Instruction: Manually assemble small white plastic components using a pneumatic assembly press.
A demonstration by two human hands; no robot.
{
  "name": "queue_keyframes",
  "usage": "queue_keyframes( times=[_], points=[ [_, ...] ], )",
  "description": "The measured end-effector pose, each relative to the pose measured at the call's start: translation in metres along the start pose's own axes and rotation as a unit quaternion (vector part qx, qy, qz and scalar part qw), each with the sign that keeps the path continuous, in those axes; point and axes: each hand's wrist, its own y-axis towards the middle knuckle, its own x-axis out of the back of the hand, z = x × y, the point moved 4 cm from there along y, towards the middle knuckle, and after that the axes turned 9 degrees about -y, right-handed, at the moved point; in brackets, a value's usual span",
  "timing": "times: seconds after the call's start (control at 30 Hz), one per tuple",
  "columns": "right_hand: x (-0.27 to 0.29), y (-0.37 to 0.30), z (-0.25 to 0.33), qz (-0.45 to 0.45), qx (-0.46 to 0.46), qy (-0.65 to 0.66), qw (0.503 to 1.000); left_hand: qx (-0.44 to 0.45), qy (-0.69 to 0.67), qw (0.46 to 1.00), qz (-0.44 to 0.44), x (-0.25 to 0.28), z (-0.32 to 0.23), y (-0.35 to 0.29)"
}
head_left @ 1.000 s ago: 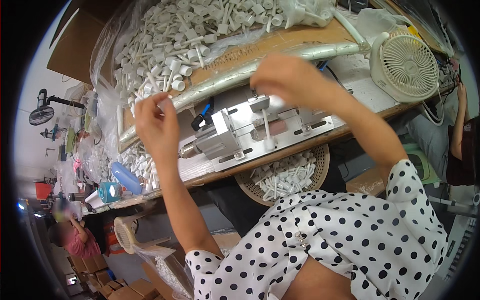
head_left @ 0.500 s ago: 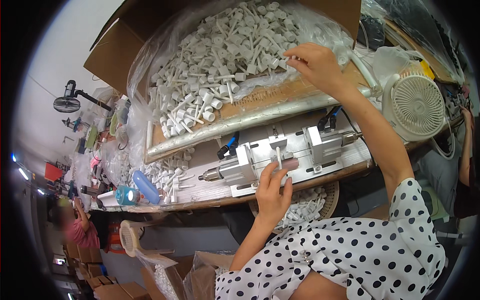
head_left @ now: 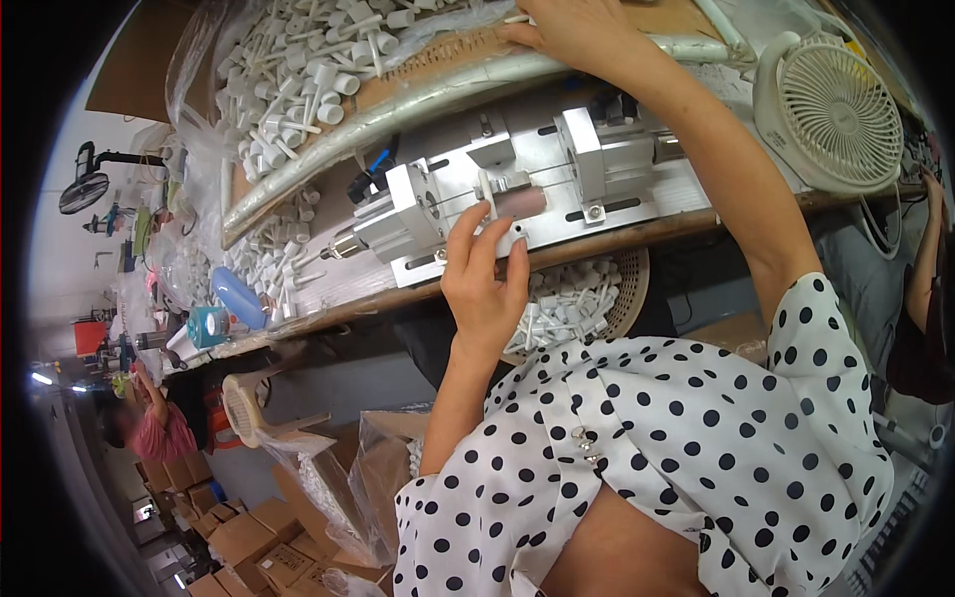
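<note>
A metal clamping fixture point(head_left: 607, 159) with two facing drill-type chucks lies on the bench, and a white stemmed plastic piece point(head_left: 484, 186) stands upright at its middle. My left hand point(head_left: 482, 294) is at the fixture's front, fingers apart, fingertips at the white piece beside a pinkish block point(head_left: 520, 203). Over the front rim of the tray, my right hand point(head_left: 577, 30) is partly cut off by the top edge of the picture. Its thumb and finger are closed on a small white plastic piece point(head_left: 515, 18), mostly hidden. White capped stems point(head_left: 288, 90) pile up in the tray.
A plastic-wrapped bar point(head_left: 418, 104) edges the tray. A white fan point(head_left: 836, 114) stands at right. Below the bench edge is a basket point(head_left: 629, 289) of white pieces. At left are a blue case point(head_left: 237, 297) and a teal container point(head_left: 207, 326). A person point(head_left: 164, 428) sits farther left.
The whole view has shifted, so the bench appears higher. My right hand has come from over the pile nearer to the tray's front rim. My left hand stays at the fixture.
</note>
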Motion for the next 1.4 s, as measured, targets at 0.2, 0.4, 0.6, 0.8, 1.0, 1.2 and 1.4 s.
queue_keyframes(
  times=[0.2, 0.4, 0.6, 0.8, 1.0, 1.2, 1.4],
  points=[
    [0.007, -0.008, -0.004, 0.103, 0.025, 0.1, 0.989, -0.082, 0.056, 0.995, 0.028, -0.009, -0.006, 0.01],
    [0.035, -0.03, -0.001, -0.045, 0.07, 0.252, 0.964, -0.073, 0.087, 0.991, 0.065, -0.014, -0.012, 0.018],
    [0.057, -0.055, 0.007, -0.077, 0.052, 0.344, 0.934, -0.062, 0.09, 0.989, 0.103, -0.006, -0.015, 0.027],
    [0.079, -0.102, 0.033, -0.071, 0.163, 0.399, 0.9, -0.08, 0.096, 0.991, -0.054, 0.071, 0.009, 0.125],
    [0.046, -0.123, 0.074, -0.031, 0.254, 0.378, 0.89, 0.038, 0.27, 0.961, 0.039, 0.094, 0.092, 0.217],
    [0.033, -0.122, 0.085, -0.01, 0.308, 0.213, 0.927, -0.005, 0.388, 0.921, 0.005, 0.081, 0.089, 0.226],
    [0.045, -0.096, 0.077, 0.081, 0.299, 0.306, 0.9, 0.043, 0.007, 0.997, -0.061, 0.117, 0.038, 0.168]
  ],
)
